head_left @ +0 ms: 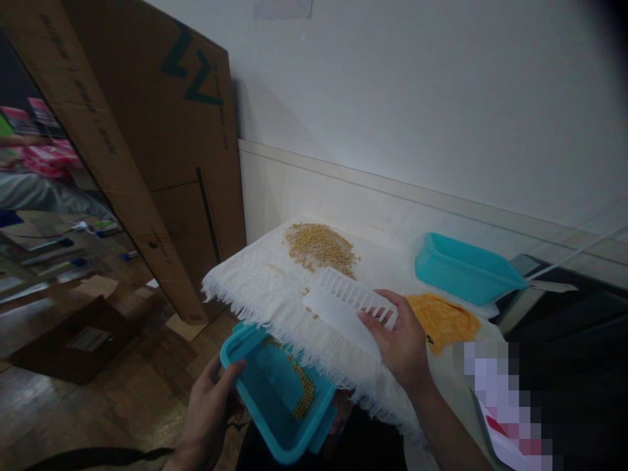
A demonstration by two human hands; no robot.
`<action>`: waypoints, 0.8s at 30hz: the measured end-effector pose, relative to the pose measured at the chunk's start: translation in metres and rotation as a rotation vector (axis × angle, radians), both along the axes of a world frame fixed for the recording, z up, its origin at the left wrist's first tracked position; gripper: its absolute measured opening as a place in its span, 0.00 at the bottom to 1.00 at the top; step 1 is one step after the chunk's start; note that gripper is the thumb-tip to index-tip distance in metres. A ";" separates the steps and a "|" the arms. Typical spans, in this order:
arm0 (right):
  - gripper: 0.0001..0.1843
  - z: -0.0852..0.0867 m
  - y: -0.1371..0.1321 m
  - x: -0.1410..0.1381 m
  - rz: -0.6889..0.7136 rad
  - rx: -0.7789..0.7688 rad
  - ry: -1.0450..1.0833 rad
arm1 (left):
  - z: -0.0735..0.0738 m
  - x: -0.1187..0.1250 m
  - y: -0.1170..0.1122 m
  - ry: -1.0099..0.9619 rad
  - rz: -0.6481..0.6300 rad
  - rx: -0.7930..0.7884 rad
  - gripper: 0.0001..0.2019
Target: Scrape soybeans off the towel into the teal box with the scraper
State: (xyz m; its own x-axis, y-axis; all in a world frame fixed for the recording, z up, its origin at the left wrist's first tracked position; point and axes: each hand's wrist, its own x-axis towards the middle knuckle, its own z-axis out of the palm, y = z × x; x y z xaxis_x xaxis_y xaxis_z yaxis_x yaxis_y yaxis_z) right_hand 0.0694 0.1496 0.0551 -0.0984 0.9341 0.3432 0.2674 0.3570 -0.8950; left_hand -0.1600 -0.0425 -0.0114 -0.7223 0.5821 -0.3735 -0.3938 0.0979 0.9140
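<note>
My left hand [210,402] grips the left rim of a blue plastic bin [267,428], its thumb over the edge. Held just below the front edge of the table, the bin has soybean-like yellow beans [305,396] inside, mostly along its far and right sides. In my right hand [402,340] is a white plastic piece [333,311] with a row of slots along one long edge. It lies low over the white cloth [255,281], close to a spread pile of the same beans [321,245]. A few loose beans lie beside its left end.
A second blue bin [466,268] stands at the table's right, behind a yellow cloth [441,317]. At left a tall cardboard box [161,131] rises beside the table, and a wall [417,98] closes off the back. Further left, another person's arm [22,140] shows.
</note>
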 end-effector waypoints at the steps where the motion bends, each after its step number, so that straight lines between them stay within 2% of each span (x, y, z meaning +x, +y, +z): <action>1: 0.28 0.001 -0.002 0.000 0.005 0.010 -0.005 | -0.001 0.000 0.000 0.005 0.007 0.007 0.31; 9: 0.18 -0.007 -0.026 0.002 -0.039 0.162 -0.150 | -0.008 -0.005 -0.003 0.014 -0.038 -0.004 0.32; 13: 0.12 -0.013 -0.035 0.004 -0.032 0.336 -0.219 | -0.007 -0.006 -0.003 0.001 -0.038 -0.007 0.33; 19: 0.04 -0.010 -0.043 -0.003 0.057 0.734 -0.244 | -0.011 -0.009 -0.002 -0.010 -0.044 0.004 0.33; 24: 0.05 0.001 -0.060 -0.009 0.135 0.846 -0.265 | -0.009 -0.009 -0.002 0.017 -0.058 -0.012 0.34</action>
